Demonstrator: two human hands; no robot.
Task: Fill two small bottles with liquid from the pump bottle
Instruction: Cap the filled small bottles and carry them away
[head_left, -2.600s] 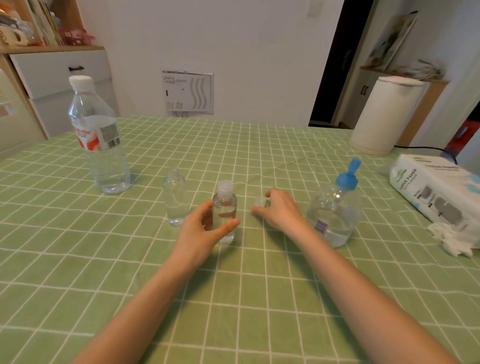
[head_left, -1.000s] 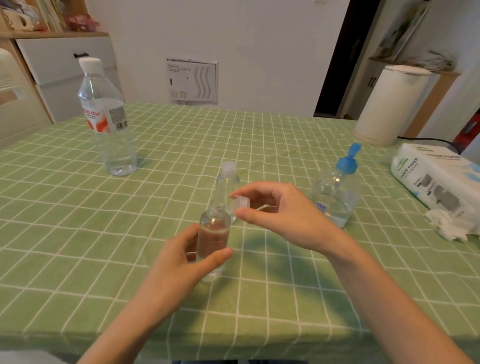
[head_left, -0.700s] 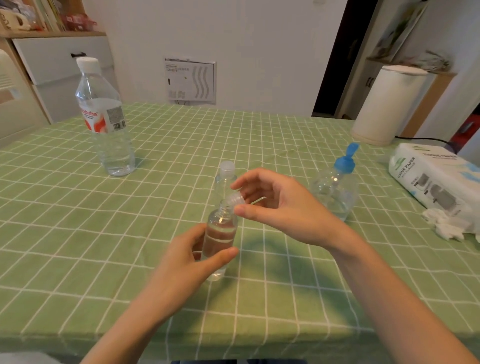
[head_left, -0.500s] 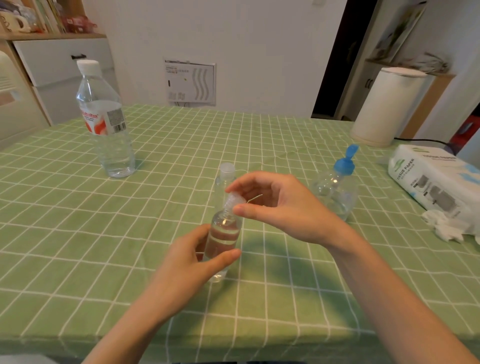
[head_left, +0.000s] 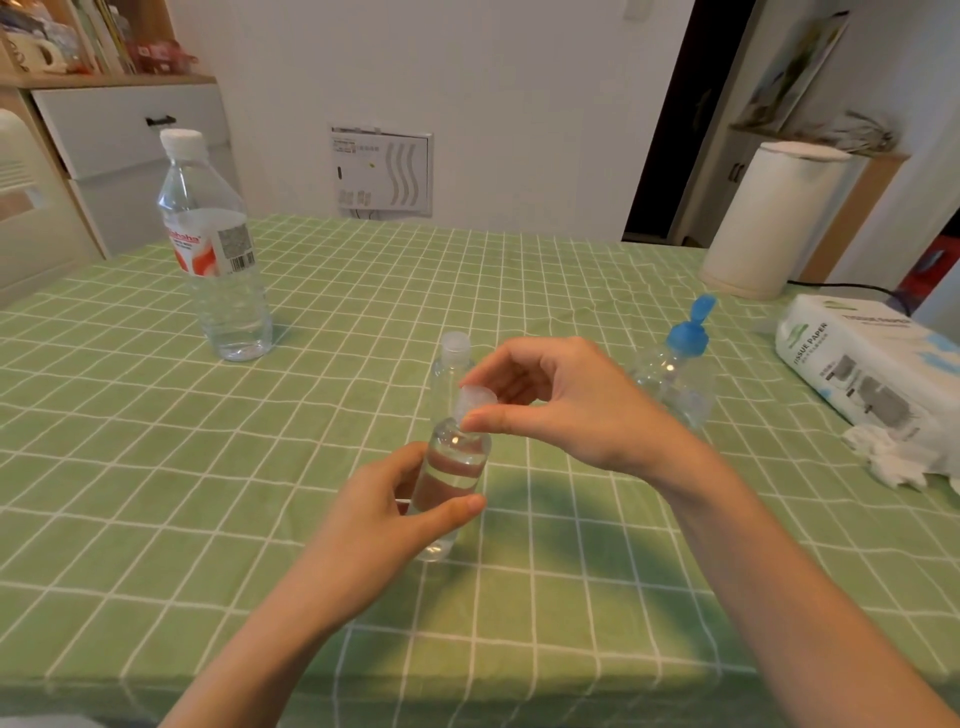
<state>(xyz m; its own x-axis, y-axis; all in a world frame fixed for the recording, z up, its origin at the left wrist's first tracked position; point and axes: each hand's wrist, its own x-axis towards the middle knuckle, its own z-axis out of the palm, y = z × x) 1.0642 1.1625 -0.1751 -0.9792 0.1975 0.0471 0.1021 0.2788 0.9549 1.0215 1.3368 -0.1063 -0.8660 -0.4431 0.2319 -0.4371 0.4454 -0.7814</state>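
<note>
Your left grip (head_left: 384, 514) holds small clear plastic bottle (head_left: 454, 462), part-full of liquid, over green checked table (head_left: 156, 467); right grip (head_left: 561, 405) pinches translucent cap (head_left: 475, 397) at its neck. Blue-topped clear pump bottle (head_left: 675, 379) right, low liquid.

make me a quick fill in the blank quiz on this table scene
1. The left hand holds the small bottle; the right hand pinches its ____.
2. The pump bottle has a ____ top.
3. The water bottle stands on the person's ____ side.
Missing: cap; blue; left
</note>
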